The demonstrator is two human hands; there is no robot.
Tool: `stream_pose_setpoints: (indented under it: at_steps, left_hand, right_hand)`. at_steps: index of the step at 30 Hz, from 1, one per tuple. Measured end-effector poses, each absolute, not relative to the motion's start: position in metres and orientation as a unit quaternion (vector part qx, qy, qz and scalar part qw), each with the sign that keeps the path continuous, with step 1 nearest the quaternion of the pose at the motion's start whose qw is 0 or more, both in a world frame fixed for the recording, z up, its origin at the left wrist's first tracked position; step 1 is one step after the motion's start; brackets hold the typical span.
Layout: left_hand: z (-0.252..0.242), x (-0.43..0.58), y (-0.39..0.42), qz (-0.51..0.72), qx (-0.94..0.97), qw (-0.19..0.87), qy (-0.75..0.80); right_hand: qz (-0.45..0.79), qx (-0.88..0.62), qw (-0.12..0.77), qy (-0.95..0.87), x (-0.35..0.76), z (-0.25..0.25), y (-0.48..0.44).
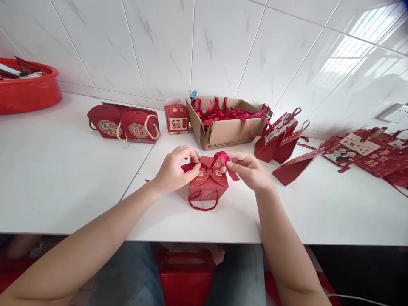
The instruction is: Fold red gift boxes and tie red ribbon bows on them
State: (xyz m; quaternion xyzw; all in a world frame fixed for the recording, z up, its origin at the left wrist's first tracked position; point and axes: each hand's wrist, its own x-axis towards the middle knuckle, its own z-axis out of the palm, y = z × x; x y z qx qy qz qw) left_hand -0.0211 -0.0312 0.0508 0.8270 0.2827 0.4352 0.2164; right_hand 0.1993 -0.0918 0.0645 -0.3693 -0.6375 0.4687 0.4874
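A small red gift box [208,183] with gold characters and a red rope handle stands on the white table [63,178] in front of me. A red ribbon [221,159] lies across its top. My left hand [174,169] pinches the ribbon's left end at the top of the box. My right hand [249,169] pinches a loop of the same ribbon just to the right. Both hands are closed on the ribbon.
A cardboard box [227,129] full of red ribbons stands behind. A small red box [177,118] and two red bags [125,123] sit to its left, a red basin [27,87] far left. Folded red bags [280,140] and flat red cards [369,154] lie right.
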Motion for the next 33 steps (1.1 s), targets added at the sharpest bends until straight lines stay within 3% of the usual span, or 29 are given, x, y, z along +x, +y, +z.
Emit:
stream_pose_setpoints:
  at_steps: [5,12,22,29,33]
  left_hand:
    - [0.077,-0.014,-0.033,0.45,0.821,0.216,0.278]
    - [0.107,0.005,-0.04,0.334,0.834,0.295,0.325]
    - [0.115,0.002,-0.035,0.324,0.852,0.25,0.326]
    - [0.117,0.011,-0.04,0.301,0.871,0.226,0.317]
    - [0.116,0.004,-0.039,0.337,0.86,0.218,0.315]
  right_hand:
    - [0.465,-0.376,0.503,-0.624,0.192,0.061,-0.091]
    - [0.464,-0.405,0.511,-0.599,0.185,0.061,-0.09]
    - [0.404,-0.48,0.515,-0.584,0.186,0.064,-0.087]
    - [0.448,-0.452,0.51,-0.579,0.178,0.06,-0.087]
    - [0.355,-0.45,0.549,-0.608,0.177,0.057,-0.084]
